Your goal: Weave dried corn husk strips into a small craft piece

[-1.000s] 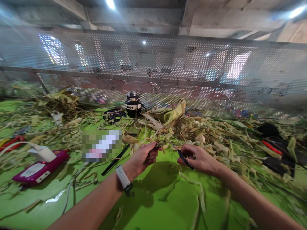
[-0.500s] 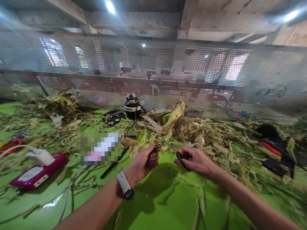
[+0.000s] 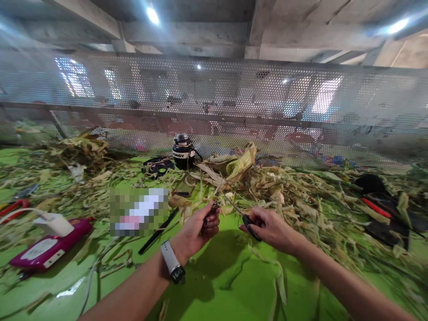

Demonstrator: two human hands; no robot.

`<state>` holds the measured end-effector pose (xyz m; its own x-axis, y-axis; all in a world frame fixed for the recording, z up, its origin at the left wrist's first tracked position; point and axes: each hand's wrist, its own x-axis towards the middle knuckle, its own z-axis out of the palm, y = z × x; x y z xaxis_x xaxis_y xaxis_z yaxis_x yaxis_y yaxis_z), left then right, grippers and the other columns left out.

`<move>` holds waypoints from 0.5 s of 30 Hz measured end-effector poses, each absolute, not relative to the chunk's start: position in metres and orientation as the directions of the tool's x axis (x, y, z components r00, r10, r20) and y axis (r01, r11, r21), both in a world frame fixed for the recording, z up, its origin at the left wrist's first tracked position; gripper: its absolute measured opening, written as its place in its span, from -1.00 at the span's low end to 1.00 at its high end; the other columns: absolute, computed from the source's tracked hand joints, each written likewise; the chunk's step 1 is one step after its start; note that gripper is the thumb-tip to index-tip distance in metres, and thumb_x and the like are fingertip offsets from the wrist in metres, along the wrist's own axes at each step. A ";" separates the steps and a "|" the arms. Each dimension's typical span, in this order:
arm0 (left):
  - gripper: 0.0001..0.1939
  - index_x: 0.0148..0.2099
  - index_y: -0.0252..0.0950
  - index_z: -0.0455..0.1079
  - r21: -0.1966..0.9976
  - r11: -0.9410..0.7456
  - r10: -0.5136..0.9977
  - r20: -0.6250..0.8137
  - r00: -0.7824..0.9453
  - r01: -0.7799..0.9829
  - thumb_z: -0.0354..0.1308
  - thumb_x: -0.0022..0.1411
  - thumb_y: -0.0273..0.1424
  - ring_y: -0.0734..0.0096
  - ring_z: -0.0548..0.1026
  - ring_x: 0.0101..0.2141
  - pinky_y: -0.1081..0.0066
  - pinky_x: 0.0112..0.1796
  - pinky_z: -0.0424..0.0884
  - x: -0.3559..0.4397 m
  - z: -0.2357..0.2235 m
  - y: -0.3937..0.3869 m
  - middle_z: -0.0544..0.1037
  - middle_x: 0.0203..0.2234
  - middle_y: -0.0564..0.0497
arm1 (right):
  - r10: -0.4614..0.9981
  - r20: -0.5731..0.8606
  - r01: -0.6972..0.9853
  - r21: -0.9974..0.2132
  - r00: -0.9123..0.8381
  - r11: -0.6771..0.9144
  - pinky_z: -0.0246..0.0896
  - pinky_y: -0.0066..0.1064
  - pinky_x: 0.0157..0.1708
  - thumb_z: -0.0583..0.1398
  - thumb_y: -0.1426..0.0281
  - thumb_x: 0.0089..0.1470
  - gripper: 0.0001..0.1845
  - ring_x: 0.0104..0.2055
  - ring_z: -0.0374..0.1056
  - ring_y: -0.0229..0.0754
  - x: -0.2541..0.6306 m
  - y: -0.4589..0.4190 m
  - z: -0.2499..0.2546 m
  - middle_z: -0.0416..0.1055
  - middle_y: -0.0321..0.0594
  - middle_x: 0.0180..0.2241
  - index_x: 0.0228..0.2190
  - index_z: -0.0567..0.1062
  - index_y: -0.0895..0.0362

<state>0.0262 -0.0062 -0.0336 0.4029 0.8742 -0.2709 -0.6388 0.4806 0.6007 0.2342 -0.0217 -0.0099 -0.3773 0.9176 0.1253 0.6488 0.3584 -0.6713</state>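
Note:
My right hand point(image 3: 276, 228) is closed around the dark handles of a pair of scissors point(image 3: 246, 220), whose thin blades point up and left. My left hand point(image 3: 197, 229), with a pale-banded watch point(image 3: 172, 262) on its wrist, is closed in a pinch on a small dark plant piece point(image 3: 216, 206). Most of that piece is hidden by the fingers. The scissor tips are close beyond the left fingertips; whether they touch the piece I cannot tell. Dry husks point(image 3: 234, 167) lie heaped just past both hands.
On the green table point(image 3: 240, 285) stand a dark jug point(image 3: 183, 154) and a magenta power strip point(image 3: 50, 247) with a white plug and cable. A black stick point(image 3: 157, 234) lies left of my hands. Red-handled scissors point(image 3: 15, 209) sit far left. A perforated metal screen point(image 3: 214, 98) closes the back.
The view has shifted slightly. My right hand and the scissors have come a little nearer to my left hand. The left hand keeps its pinch on the plant piece.

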 end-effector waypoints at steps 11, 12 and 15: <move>-0.81 -0.40 -0.31 0.33 0.876 0.175 0.978 -0.103 0.181 -0.450 0.19 0.06 -0.28 0.56 0.36 -0.55 0.57 -0.52 0.24 0.027 -0.025 -0.015 0.43 -0.59 0.10 | 0.917 0.187 0.736 -0.550 -0.352 0.395 -0.08 -0.50 -0.59 0.17 0.14 -0.02 -0.64 -0.58 0.04 -0.32 0.235 -0.022 -0.011 0.15 -0.38 -0.64 -0.60 0.22 0.11; -0.82 -0.38 -0.31 0.37 0.910 0.114 0.984 -0.049 0.170 -0.399 0.21 0.04 -0.30 0.52 0.40 -0.48 0.56 -0.45 0.27 0.026 -0.024 -0.016 0.46 -0.53 0.08 | 0.917 0.184 0.747 -0.534 -0.353 0.395 -0.07 -0.49 -0.58 0.17 0.13 -0.02 -0.64 -0.57 0.06 -0.32 0.235 -0.022 -0.010 0.18 -0.37 -0.63 -0.60 0.23 0.11; -0.84 -0.39 -0.32 0.43 0.961 0.002 0.986 0.045 0.163 -0.276 0.23 0.04 -0.32 0.49 0.41 -0.42 0.54 -0.38 0.28 0.026 -0.024 -0.016 0.49 -0.49 0.05 | 0.917 0.145 0.766 -0.511 -0.372 0.391 -0.05 -0.48 -0.54 0.18 0.10 -0.04 -0.64 -0.54 0.11 -0.30 0.234 -0.026 -0.005 0.25 -0.33 -0.58 -0.57 0.28 0.12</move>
